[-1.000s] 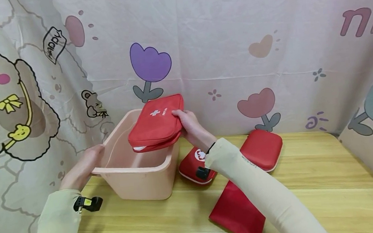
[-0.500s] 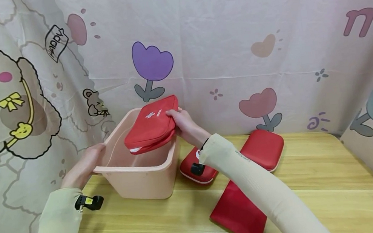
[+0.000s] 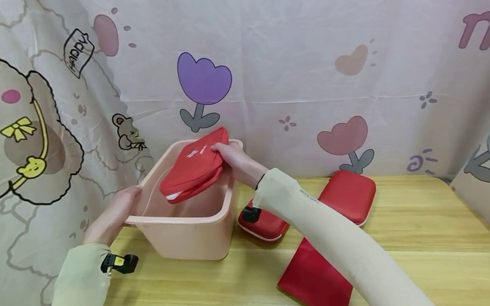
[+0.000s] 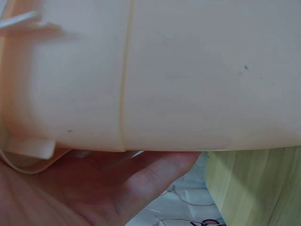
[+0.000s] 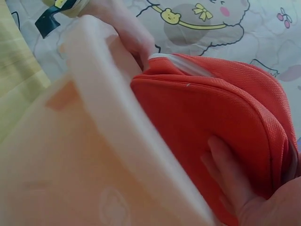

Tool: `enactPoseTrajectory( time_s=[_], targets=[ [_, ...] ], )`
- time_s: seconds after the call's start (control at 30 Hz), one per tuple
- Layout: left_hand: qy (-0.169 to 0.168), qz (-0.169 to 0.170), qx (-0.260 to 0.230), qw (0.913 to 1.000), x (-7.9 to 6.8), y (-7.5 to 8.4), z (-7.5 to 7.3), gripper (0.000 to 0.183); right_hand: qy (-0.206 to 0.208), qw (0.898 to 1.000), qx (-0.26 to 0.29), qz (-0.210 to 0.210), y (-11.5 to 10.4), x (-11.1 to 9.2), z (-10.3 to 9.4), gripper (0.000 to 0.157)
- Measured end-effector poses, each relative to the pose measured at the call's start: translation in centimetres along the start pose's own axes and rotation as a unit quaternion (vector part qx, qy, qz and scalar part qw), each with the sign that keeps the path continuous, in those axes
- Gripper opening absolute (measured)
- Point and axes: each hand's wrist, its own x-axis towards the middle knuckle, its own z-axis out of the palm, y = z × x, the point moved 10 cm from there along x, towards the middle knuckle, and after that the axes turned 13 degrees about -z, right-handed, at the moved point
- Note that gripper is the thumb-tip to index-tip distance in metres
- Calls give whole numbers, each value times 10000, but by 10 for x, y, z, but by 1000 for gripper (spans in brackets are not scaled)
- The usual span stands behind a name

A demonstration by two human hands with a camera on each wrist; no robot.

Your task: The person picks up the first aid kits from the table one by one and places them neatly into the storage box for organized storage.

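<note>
A pink plastic bin (image 3: 191, 241) stands at the left of the table. My left hand (image 3: 116, 211) holds it by its left rim; some of those fingers are hidden along the outer wall (image 4: 197, 70). A soft red first aid bag (image 3: 190, 168) with a white cross hangs tilted over the bin's opening, its lower end down inside the rim. My right hand (image 3: 239, 162) grips the bag at its upper right edge, thumb on top. In the right wrist view, fingers (image 5: 225, 169) lie against the bag's underside, beside the bin's rim (image 5: 117, 108).
Right of the bin, a small red hard case (image 3: 263, 226) lies partly under my right wrist. Another red case (image 3: 352, 194) sits farther right. A flat dark red pouch (image 3: 314, 280) lies nearer the front. A printed curtain (image 3: 262, 61) hangs behind the wooden table (image 3: 437, 237).
My right hand has brought the first aid bag left and lower into the bin's opening, tilting it more steeply. My left hand has stayed on the rim. The view has shifted slightly.
</note>
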Motion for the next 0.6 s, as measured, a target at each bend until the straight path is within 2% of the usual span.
enactPoseTrajectory(
  time_s=[0.2, 0.37, 0.6],
  targets=[
    [47, 18, 30, 10000, 2, -1, -1, 66, 104, 9993, -42, 355, 4, 5, 8, 27],
    [63, 2, 46, 10000, 2, 0, -2, 66, 204, 9985, -299, 412, 2, 8, 14, 24],
    [56, 2, 70, 10000, 1, -1, -2, 67, -140, 9967, -722, 341, 6, 17, 27, 10]
  ],
)
